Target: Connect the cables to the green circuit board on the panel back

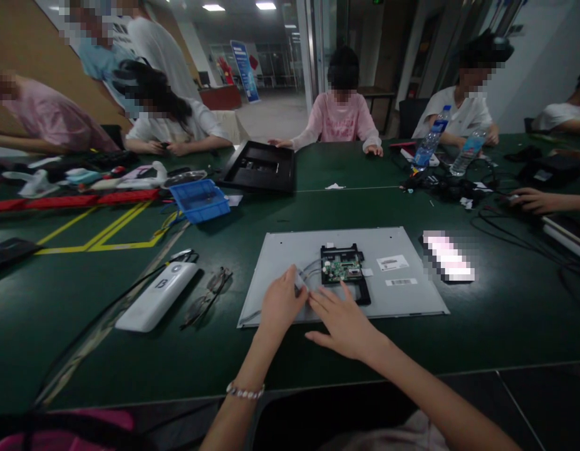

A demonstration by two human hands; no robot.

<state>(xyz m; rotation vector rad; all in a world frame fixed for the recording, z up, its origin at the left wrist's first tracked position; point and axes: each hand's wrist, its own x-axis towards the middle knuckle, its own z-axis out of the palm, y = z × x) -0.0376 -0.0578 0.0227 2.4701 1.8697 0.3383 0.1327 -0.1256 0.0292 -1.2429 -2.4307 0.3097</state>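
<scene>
A grey metal panel (403, 294) lies flat on the green table in front of me, with a green circuit board (341, 268) in a black frame near its middle. Thin grey cables (311, 268) run left from the board. My left hand (281, 304) rests on the panel's near left part, fingers curled and pinching at the cables. My right hand (344, 319) lies beside it with fingers stretched flat on the panel, just below the board, holding nothing.
A white power bank (158, 295) and a pair of glasses (206, 297) lie to the left. A blue bin (200, 200) and a black tray (262, 166) sit further back. A phone (447, 257) lies right of the panel. Several people sit around the table; water bottles (431, 144) stand far right.
</scene>
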